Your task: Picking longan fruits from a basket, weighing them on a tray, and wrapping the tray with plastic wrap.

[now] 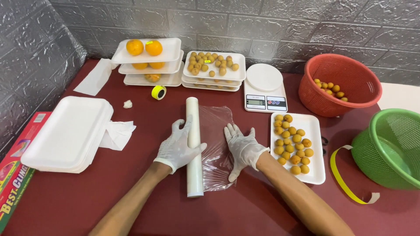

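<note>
A white roll of cling film (pixel 193 172) lies lengthwise on the dark red table. My left hand (pixel 177 146), in a white glove, rests on the roll with fingers curled over it. A clear sheet of film (pixel 218 120) is pulled out to the right of the roll. My right hand (pixel 241 148), also gloved, presses flat on that sheet with fingers spread. Just right of it sits a white foam tray (pixel 316 170) filled with several small yellow-brown fruits (pixel 292 144).
A stack of empty foam trays (pixel 65 133) at left, a cling-film box (pixel 13 183) at the left edge. At the back: trays of oranges (pixel 144 47), trays of small fruits (pixel 214 63), a kitchen scale (pixel 264 87), yellow tape roll (pixel 159 92). Red basket (pixel 339 85) and green basket (pixel 389 148) at right.
</note>
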